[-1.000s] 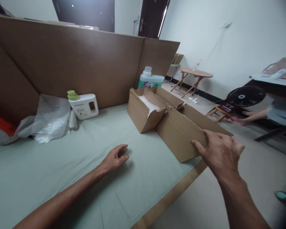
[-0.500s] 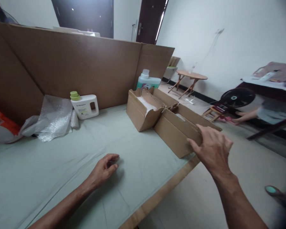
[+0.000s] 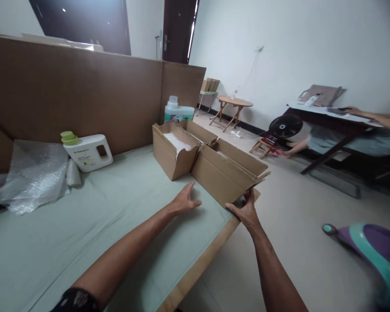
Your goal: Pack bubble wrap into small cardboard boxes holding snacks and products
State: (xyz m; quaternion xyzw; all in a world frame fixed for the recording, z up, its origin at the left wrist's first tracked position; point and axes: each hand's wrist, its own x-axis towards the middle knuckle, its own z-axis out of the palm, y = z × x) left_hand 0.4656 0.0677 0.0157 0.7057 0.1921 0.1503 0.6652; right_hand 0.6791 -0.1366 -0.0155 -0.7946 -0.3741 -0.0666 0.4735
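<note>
An open cardboard box [image 3: 219,175] stands at the table's right corner, its flaps raised. My right hand [image 3: 245,212] grips its near lower end, thumb on the front side and fingers partly hidden at the end face. Behind it to the left is a second open cardboard box [image 3: 169,154] with white material inside; the two touch, and I cannot tell whether they are joined. Just in front of the boxes my left hand [image 3: 185,200] hovers low over the green cloth [image 3: 133,197], thumb and fingers apart, holding nothing.
A white detergent bottle with a green cap [image 3: 87,151] stands left, beside bubble wrap [image 3: 40,173]. A teal liquid bottle [image 3: 178,112] is behind the boxes, near a tall cardboard screen [image 3: 84,91]. Beyond the wooden table edge [image 3: 198,268] are a fan [image 3: 284,126] and a seated person.
My right hand has moved from the box's upper end down to its lower corner. My left hand has come forward, closer to the boxes. The view has swung right.
</note>
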